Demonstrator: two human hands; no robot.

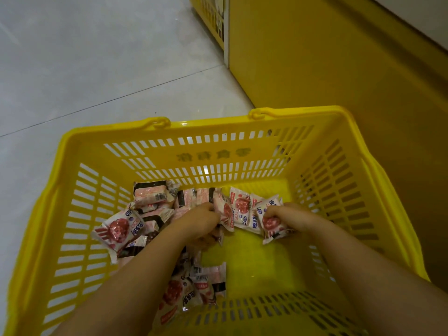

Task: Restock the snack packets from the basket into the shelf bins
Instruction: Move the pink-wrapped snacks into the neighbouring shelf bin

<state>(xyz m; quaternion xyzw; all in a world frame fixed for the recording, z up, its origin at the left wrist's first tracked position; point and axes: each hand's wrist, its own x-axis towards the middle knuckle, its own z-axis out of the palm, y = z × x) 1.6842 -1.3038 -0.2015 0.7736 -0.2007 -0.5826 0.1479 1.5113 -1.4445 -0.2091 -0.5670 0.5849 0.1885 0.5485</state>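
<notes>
A yellow slotted plastic basket [211, 156] stands on the floor below me, with several white-and-pink snack packets [118, 230] scattered over its bottom. Both my arms reach down into it. My left hand [198, 223] grips packets near the basket's middle, its fingers curled round a packet [224, 210] at the back. My right hand [282, 215] grips a bunch of packets [269, 221] towards the right side, thumb over the front one. More packets [184, 292] lie near the basket's front wall, partly under my left forearm.
A yellow shelf base panel [339, 59] rises right behind the basket on the right. Another yellow slotted unit [211, 13] stands at the top. Grey floor tiles [84, 64] spread out to the left. The basket's right floor [266, 263] is bare yellow plastic.
</notes>
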